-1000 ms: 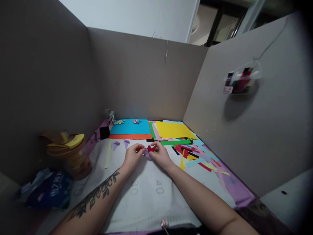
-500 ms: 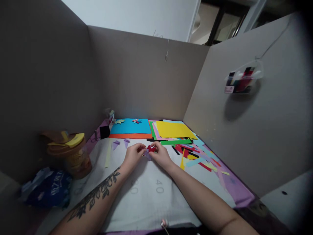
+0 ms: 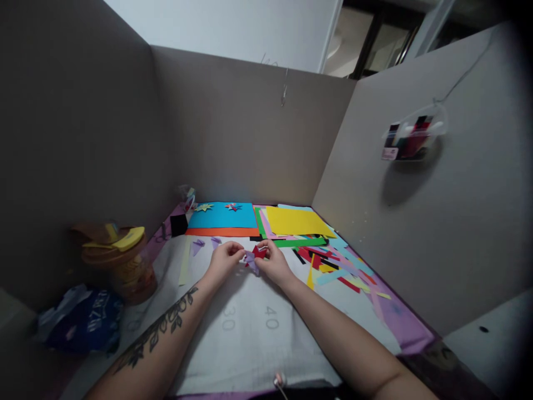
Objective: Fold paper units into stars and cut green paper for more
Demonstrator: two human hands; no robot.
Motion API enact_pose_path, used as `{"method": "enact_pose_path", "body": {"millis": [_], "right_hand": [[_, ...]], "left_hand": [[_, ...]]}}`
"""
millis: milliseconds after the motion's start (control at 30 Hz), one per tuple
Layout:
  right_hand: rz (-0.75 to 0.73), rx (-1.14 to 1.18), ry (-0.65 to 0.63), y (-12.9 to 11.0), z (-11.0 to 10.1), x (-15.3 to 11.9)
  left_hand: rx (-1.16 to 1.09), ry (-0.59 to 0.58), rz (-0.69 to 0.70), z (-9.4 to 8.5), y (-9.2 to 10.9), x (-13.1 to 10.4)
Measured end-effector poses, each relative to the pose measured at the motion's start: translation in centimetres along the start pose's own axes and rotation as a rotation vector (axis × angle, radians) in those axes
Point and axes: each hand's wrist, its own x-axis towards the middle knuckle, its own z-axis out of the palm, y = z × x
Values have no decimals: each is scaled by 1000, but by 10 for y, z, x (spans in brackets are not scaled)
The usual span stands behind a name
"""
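Note:
Between my hands is a small piece of folded paper (image 3: 251, 261), part red and part purple, held just above the white mat. My left hand (image 3: 225, 261) pinches its left edge with thumb and fingertips. On the red side, the thumb and fingers of my right hand (image 3: 275, 263) are closed on the paper. The folds are too small to make out fully. Beyond my left hand lie two loose purple folded pieces (image 3: 197, 246). A pale green paper strip (image 3: 184, 262) rests left of them.
Two folded paper stars (image 3: 234, 206) lie on a blue sheet (image 3: 220, 218). Yellow sheets (image 3: 297, 221) and scattered coloured strips (image 3: 327, 262) cover the right side. A lidded jar (image 3: 131, 272) and a blue packet (image 3: 83, 319) stand left. Grey panels (image 3: 254, 128) enclose the table.
My left hand has drawn slightly left, and more of the red and purple paper shows between my hands. My right hand stays nearly in place.

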Motion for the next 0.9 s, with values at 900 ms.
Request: {"method": "enact_pose_path", "body": {"millis": [900], "right_hand": [[11, -8, -48, 3, -1, -2]], "left_hand": [[88, -21, 130, 3, -1, -5]]}}
